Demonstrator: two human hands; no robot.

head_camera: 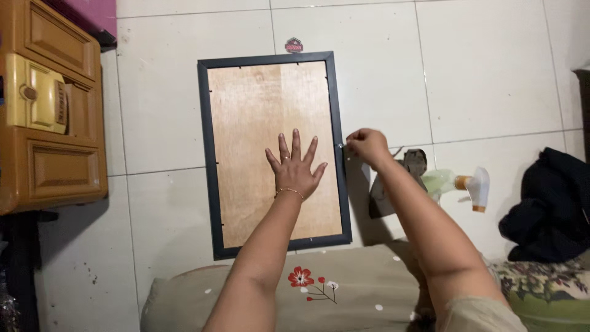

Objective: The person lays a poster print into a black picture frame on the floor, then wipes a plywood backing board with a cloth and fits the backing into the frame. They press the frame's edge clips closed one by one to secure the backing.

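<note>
Floral cushion (319,289) nearest (white floor tiles (485,74)), left hand (295,167) flat on frame (273,154).

A spray bottle (458,182), dark cloth (550,206) and wooden cabinet (52,104) sit around

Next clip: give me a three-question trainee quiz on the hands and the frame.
1. True or false: the left hand lies flat on the backing board.
2. Where is the right hand? A. on the spray bottle B. at the frame's right edge C. on the cabinet
3. Fill in: the frame lies on the tiled ____.

Key: 1 true; 2 B; 3 floor.
</note>
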